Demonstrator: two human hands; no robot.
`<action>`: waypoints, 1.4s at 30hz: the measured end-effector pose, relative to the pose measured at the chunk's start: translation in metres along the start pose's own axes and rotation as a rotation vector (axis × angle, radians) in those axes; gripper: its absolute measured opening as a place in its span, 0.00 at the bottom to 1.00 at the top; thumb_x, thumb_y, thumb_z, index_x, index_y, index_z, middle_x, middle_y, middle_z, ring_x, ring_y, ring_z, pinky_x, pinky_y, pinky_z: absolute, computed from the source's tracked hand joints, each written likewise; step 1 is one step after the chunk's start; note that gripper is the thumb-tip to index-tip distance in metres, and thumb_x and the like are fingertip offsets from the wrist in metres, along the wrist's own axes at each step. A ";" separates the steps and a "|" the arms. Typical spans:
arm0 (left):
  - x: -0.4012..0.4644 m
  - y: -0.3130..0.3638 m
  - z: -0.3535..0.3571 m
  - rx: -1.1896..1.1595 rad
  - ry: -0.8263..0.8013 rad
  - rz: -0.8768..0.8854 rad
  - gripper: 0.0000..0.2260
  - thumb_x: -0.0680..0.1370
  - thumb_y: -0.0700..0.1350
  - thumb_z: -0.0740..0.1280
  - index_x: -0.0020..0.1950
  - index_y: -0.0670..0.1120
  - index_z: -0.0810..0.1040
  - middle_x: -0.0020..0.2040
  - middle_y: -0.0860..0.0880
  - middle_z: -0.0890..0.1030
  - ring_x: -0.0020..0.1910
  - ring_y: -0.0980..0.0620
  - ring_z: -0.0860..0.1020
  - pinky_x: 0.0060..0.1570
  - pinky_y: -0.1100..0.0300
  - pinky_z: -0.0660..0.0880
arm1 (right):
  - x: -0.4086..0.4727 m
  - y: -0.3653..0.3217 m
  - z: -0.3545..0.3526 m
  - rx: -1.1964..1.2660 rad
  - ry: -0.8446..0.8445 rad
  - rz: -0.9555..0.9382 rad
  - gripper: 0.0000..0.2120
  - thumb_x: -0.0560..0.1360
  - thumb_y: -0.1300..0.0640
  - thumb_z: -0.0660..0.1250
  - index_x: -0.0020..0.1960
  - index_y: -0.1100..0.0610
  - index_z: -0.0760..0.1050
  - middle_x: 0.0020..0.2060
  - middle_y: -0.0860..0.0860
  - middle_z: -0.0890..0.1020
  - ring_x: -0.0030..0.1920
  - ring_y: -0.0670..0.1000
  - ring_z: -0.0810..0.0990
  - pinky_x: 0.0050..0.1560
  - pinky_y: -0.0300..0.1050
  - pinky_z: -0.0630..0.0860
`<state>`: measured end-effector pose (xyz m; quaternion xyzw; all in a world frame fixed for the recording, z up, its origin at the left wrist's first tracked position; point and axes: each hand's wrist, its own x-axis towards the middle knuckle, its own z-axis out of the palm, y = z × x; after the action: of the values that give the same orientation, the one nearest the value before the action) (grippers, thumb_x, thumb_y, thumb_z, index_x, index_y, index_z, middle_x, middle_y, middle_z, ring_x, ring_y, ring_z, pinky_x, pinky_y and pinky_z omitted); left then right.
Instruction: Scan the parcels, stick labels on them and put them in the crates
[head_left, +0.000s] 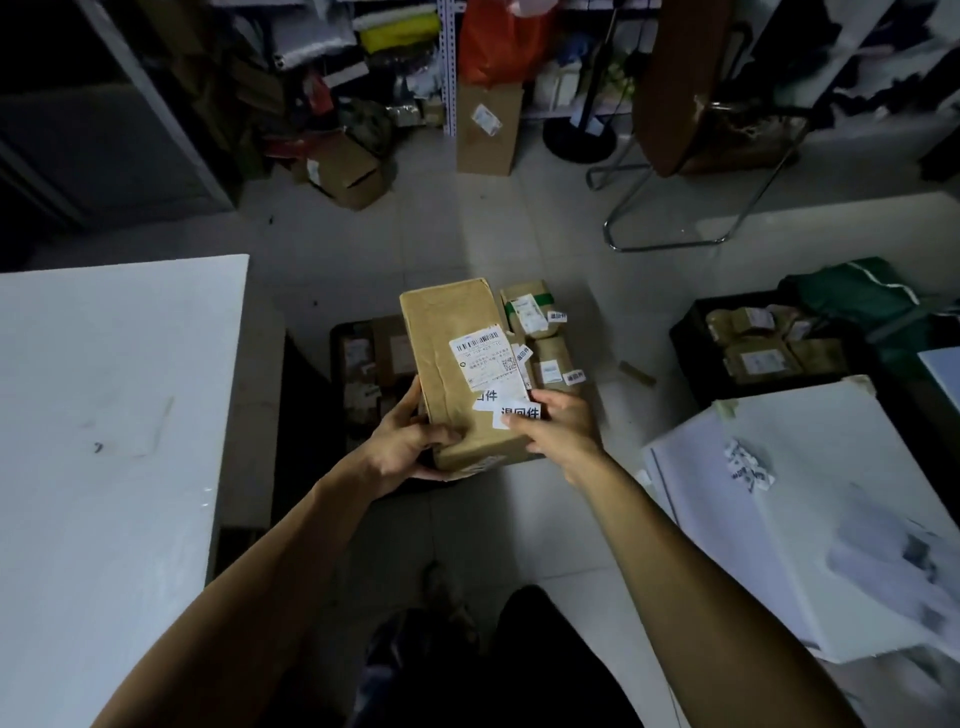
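I hold a long brown cardboard parcel (452, 358) over the floor, between the two white tables. My left hand (410, 441) grips its near left corner, thumb on top. My right hand (558, 421) pinches a small white label (519, 414) with black characters against the parcel's near right side. A white shipping label (483, 356) and another small sticker (485, 396) sit on the parcel's top face. A dark crate (353, 332) with several labelled parcels lies on the floor under the held parcel.
A second dark crate (691, 332) with brown parcels stands at the right. White tables flank me at the left (104, 415) and right (805, 509); loose small labels (748, 465) lie on the right one. A metal chair frame (675, 218), boxes and cluttered shelves fill the back.
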<state>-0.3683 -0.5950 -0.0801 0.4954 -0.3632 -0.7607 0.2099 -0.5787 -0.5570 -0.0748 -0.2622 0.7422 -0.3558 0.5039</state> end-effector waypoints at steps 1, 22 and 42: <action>0.009 0.002 0.000 0.004 -0.005 -0.011 0.42 0.68 0.35 0.73 0.72 0.70 0.66 0.69 0.50 0.76 0.67 0.40 0.75 0.50 0.29 0.78 | 0.010 0.001 -0.001 -0.007 0.008 0.013 0.32 0.66 0.60 0.82 0.68 0.59 0.75 0.58 0.51 0.84 0.51 0.51 0.84 0.52 0.54 0.84; 0.295 -0.051 -0.040 -0.083 0.174 -0.260 0.54 0.54 0.44 0.76 0.78 0.65 0.61 0.70 0.50 0.76 0.65 0.42 0.77 0.57 0.36 0.78 | 0.315 0.080 0.036 -0.199 -0.213 0.136 0.26 0.66 0.58 0.83 0.59 0.48 0.76 0.54 0.45 0.81 0.56 0.50 0.82 0.57 0.51 0.82; 0.365 -0.176 -0.204 0.126 0.305 -0.348 0.47 0.70 0.25 0.72 0.82 0.54 0.57 0.75 0.51 0.69 0.72 0.52 0.70 0.49 0.67 0.78 | 0.375 0.218 0.210 -0.044 -0.220 0.332 0.26 0.67 0.73 0.78 0.60 0.64 0.70 0.45 0.48 0.79 0.38 0.35 0.79 0.37 0.27 0.74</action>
<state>-0.3297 -0.7994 -0.4838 0.6719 -0.2829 -0.6776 0.0967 -0.5219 -0.7602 -0.5084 -0.1843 0.7234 -0.2206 0.6277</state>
